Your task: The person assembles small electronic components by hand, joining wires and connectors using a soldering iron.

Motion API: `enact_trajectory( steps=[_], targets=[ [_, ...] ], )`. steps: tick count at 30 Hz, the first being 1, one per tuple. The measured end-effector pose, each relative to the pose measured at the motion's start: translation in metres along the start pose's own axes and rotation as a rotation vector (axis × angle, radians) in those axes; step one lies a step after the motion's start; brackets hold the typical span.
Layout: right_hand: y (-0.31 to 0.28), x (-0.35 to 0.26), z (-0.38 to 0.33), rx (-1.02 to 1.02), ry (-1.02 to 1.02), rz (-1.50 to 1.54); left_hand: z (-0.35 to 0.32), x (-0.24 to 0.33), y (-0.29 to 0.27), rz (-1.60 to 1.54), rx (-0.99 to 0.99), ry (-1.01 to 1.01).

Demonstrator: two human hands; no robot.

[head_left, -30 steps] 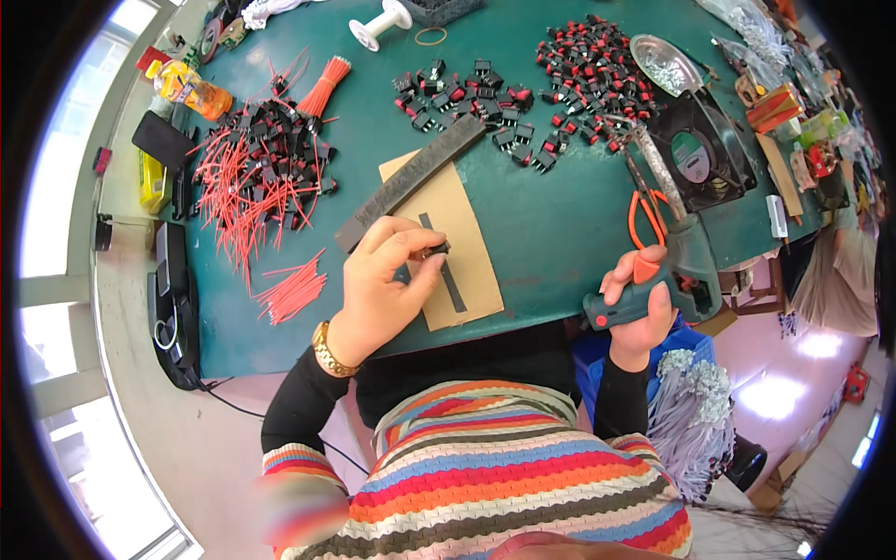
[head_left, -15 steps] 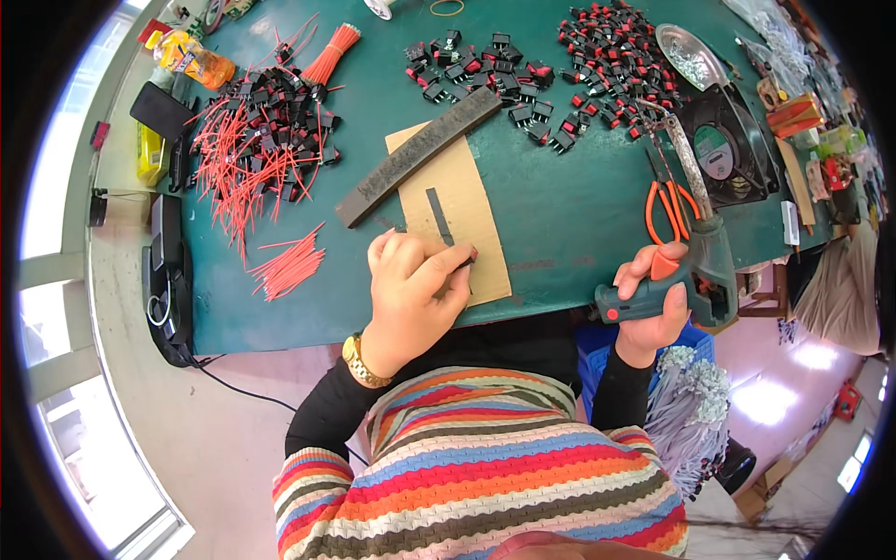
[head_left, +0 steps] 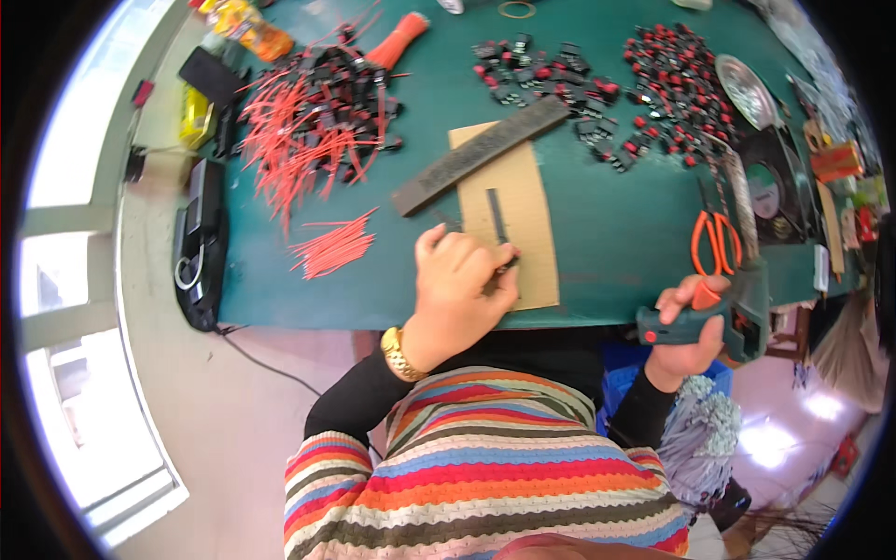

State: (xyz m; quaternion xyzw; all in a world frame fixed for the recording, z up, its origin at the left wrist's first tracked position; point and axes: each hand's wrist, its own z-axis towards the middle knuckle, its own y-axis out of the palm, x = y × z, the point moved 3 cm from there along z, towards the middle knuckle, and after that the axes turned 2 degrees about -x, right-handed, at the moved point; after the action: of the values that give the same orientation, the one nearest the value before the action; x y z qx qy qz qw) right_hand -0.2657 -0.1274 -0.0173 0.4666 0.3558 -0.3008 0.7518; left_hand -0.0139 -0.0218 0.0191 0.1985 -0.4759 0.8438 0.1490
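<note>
My left hand (head_left: 462, 289) is closed, thumb and fingers pinched round a small dark piece (head_left: 508, 265) that is mostly hidden, over the cardboard sheet (head_left: 537, 224). Just beyond the fingertips a narrow black strip (head_left: 496, 213) lies on the cardboard. A long dark bar (head_left: 481, 154) rests slantwise across its far end. At the table's right front, my right hand (head_left: 695, 345) is wrapped round the handle of a dark green soldering gun (head_left: 749, 313) with an orange trigger. Its rusty metal arm points away from me, beside orange-handled pliers (head_left: 714, 245).
Red wires (head_left: 336, 245) lie left of the cardboard, with a pile of wired black switches (head_left: 327, 112) behind. Loose black and red switches (head_left: 677, 84) spread at the back right, near a metal dish (head_left: 747, 91) and a black fan (head_left: 770, 187). A bottle (head_left: 247, 28) stands back left.
The view has shifted, so the table and both hands appear farther right. Over the cardboard, my left hand keeps its pinch; my right still grips the soldering gun.
</note>
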Motion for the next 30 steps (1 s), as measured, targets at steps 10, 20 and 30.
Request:
enact_trajectory(
  steps=[10, 20, 30],
  targets=[
    [-0.004, 0.001, 0.003, -0.047, 0.002, 0.008, 0.005, -0.045, -0.046, 0.135, 0.105, -0.126],
    [-0.005, 0.004, 0.003, -0.070, -0.019, 0.032, 0.006, -0.110, -0.084, 0.373, -0.276, -0.363],
    [0.001, 0.002, 0.000, -0.026, -0.012, 0.038, 0.003, -0.080, -0.074, 0.043, 0.122, -0.204]
  ],
)
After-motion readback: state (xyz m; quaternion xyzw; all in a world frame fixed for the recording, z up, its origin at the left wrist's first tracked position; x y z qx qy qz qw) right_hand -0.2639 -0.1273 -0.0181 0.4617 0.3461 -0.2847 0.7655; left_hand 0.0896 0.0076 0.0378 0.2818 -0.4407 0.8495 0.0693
